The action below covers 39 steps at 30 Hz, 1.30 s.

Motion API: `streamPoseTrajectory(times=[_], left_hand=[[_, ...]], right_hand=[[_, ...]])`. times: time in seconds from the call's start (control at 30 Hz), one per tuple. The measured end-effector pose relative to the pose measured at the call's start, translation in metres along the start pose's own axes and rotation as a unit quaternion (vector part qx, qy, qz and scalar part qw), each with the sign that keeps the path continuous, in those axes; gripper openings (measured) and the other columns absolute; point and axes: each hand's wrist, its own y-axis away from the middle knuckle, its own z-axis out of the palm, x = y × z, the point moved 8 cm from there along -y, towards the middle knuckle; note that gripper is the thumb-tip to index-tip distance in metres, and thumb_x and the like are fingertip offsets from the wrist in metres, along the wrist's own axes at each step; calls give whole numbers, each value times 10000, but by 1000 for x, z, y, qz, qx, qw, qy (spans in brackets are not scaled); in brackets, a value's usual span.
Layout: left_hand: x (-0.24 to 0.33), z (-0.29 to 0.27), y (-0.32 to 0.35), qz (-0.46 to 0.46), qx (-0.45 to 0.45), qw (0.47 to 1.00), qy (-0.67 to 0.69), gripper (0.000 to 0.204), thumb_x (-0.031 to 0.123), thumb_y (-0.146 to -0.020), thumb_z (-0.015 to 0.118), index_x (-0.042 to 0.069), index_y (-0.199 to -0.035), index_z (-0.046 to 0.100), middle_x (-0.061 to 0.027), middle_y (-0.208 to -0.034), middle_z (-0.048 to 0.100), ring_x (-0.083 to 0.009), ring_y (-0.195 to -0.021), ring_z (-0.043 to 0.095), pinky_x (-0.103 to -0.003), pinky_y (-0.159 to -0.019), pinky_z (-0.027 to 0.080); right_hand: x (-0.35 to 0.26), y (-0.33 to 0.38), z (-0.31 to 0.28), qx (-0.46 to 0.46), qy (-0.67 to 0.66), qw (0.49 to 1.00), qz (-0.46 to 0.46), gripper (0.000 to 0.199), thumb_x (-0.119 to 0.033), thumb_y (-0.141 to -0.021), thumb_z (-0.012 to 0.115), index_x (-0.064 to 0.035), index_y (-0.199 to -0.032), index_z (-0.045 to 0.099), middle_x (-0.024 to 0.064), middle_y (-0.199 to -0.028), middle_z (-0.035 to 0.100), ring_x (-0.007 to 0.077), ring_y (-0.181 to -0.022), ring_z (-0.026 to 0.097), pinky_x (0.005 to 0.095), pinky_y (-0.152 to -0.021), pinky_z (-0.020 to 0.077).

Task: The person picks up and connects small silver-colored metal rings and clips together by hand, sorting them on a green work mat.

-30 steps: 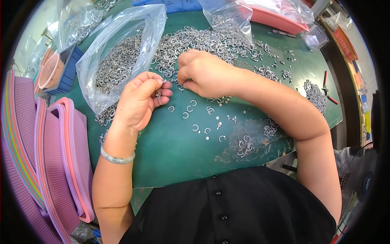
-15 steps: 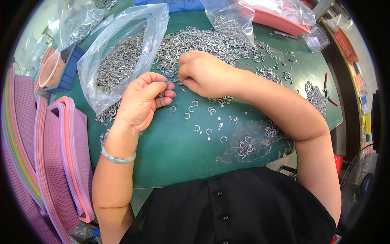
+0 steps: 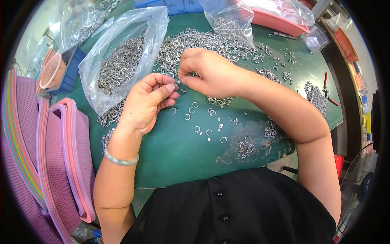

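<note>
My left hand (image 3: pixel 151 99), a pale bangle (image 3: pixel 120 159) on its wrist, is closed with thumb against fingers. A small silver metal piece (image 3: pixel 176 86) shows at its fingertips; its exact shape is too small to tell. Close beside it, my right hand (image 3: pixel 209 73) is closed in a pinch, thumb and forefinger almost meeting the left fingertips. What the right fingers hold, if anything, is hidden. Behind both hands spreads a heap of small C-shaped metal rings (image 3: pixel 195 38). Several loose rings (image 3: pixel 197 129) lie scattered on the green table (image 3: pixel 174 158) in front.
An open clear plastic bag (image 3: pixel 91 67) full of rings lies at left. Stacked purple and pink perforated baskets (image 3: pixel 77 158) stand beside the table's left edge. Red-handled pliers (image 3: pixel 326 90) and a ring pile (image 3: pixel 315 97) are at right. A pink tray (image 3: pixel 276 20) sits at the back.
My left hand has shifted slightly right, bringing its fingertips up to those of my right hand. The metal piece now shows at the left fingertips. My right hand has barely moved.
</note>
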Motion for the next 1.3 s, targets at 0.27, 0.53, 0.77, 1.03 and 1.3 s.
streamPoseTrajectory(times=[0.27,0.53,0.77,1.03,1.3], left_hand=[[1,-5,-1,28,23,999,3,121,44,-860,583,30,-980,572,-33,-845,605,-87,-702,569,-198,-633,475],[1,-1,-2,30,8,1000,-2,110,33,-859,579,25,-968,570,-26,-825,596,-85,-697,563,-195,-621,465],[-1,1,-3,22,-33,998,41,98,32,-876,544,42,-973,539,-33,-839,573,-85,-700,530,-208,-622,437],[3,6,-3,37,-76,993,77,99,39,-882,539,46,-981,535,-30,-824,570,-90,-700,535,-212,-623,437],[6,6,-3,73,-77,990,92,108,53,-874,567,39,-978,547,-33,-831,582,-99,-719,559,-217,-636,455]], right_hand=[[-3,1,-2,12,2,1000,8,81,-67,-728,589,-11,-785,605,111,-806,550,280,-803,557,359,-692,458],[-3,2,1,20,-8,1000,7,92,-73,-729,603,-11,-796,608,104,-806,549,276,-787,559,357,-671,460],[-2,1,-1,-16,-111,991,70,123,-99,-746,613,1,-812,642,145,-841,587,305,-822,583,375,-736,467],[4,3,-2,-21,-187,975,114,163,-114,-771,619,15,-867,644,145,-829,621,252,-766,609,330,-692,478],[-2,5,-5,-5,-168,979,116,125,-79,-757,643,-9,-859,629,54,-831,570,143,-745,558,268,-641,457]])
